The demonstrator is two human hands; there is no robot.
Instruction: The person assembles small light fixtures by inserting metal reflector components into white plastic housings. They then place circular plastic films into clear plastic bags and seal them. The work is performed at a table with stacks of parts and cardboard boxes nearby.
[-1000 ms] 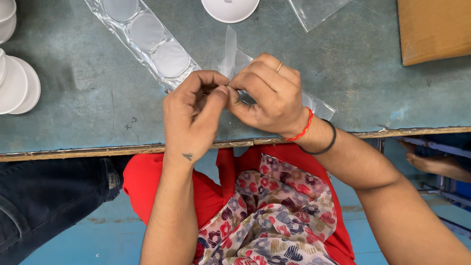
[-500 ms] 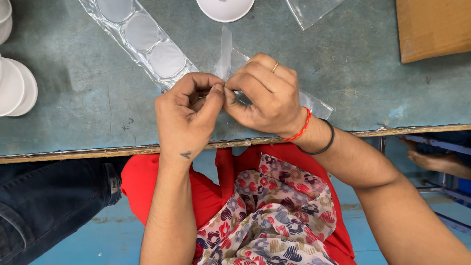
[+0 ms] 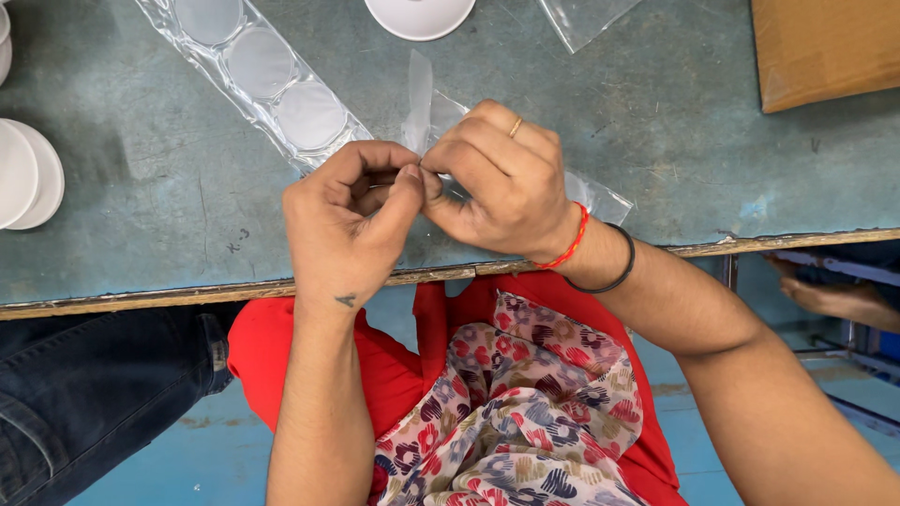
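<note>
A worn grey-green counter (image 3: 141,234) fills the upper part of the view, its chipped front edge running across the middle. At the far right corner sits a brown cardboard box (image 3: 825,47). A long clear plastic sleeve (image 3: 178,19) runs diagonally from the far left edge toward the front middle; three white discs (image 3: 309,114) show in a row inside its filled part, while the end near the front edge looks flat and unfilled, so the packing seems partly done. Stacked white discs (image 3: 28,173) lie at the left edge, and a white round piece (image 3: 419,14) at the far edge. Near the front edge, the left hand (image 3: 347,225) and right hand (image 3: 506,183) meet, both closed, fingertips pinching the thin clear sleeve end (image 3: 419,94) between them. A spare clear bag (image 3: 586,19) lies at the far edge.
</note>
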